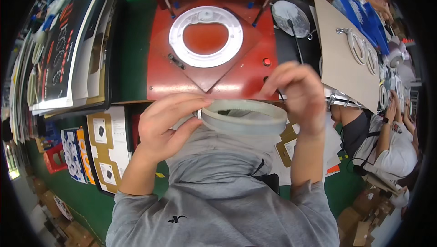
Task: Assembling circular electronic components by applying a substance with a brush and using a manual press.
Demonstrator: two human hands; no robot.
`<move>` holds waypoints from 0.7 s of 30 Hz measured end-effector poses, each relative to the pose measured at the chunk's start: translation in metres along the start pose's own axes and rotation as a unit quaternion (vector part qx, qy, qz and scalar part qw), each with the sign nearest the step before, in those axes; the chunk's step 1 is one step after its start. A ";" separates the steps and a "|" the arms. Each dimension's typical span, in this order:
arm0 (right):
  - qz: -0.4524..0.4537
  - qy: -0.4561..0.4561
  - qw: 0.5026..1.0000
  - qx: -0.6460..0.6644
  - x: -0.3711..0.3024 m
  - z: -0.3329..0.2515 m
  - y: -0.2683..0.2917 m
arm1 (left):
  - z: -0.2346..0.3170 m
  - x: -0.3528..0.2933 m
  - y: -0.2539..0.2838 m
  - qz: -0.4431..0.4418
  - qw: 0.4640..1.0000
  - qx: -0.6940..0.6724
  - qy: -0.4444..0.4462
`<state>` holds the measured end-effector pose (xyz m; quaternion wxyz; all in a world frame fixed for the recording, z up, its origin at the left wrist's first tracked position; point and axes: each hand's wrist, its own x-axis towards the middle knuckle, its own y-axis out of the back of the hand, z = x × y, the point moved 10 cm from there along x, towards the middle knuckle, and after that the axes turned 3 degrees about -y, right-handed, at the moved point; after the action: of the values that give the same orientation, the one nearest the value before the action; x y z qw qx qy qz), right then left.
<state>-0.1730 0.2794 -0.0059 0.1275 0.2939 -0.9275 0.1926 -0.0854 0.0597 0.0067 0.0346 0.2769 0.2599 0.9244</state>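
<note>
Head view, watched from my end: the translucent ring (246, 127) is at the centre of the frame, its far edge close to the near edge of the red machine bed (159, 84); the left hand (164, 122), left of centre, pinches the ring's left end between thumb and fingers; the right hand (300, 92), right of centre, is blurred, fingers curled above the ring's right end; I cannot tell whether it grips anything.

The ring's right end looks unsupported to me, so a slack pinch could let it tip toward the lap; squeezing too hard could flex the thin wall; a hurried right hand could knock the rim or catch the red button (266, 61); lifting carelessly could bump the white ring-shaped part (207, 61), lying in the upper middle.
</note>
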 end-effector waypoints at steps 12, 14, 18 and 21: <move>0.190 -0.100 0.528 -0.822 0.010 0.026 0.109 | 0.041 -0.011 0.024 0.074 0.987 0.035 -0.135; 0.205 -0.125 0.538 -0.808 0.007 0.028 0.119 | 0.039 -0.012 0.026 0.077 0.990 0.018 -0.117; 0.233 -0.121 0.555 -0.789 0.002 0.025 0.122 | 0.040 -0.012 0.023 0.042 0.992 0.028 -0.118; 0.273 -0.159 0.579 -0.752 0.001 0.010 0.119 | 0.036 -0.014 0.026 0.086 0.991 -0.013 -0.097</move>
<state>-0.2454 0.3643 -0.0485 0.0944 -0.1487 -0.7823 -0.5975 -0.0526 0.0509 0.0390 -0.0165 0.3861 0.2187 0.8960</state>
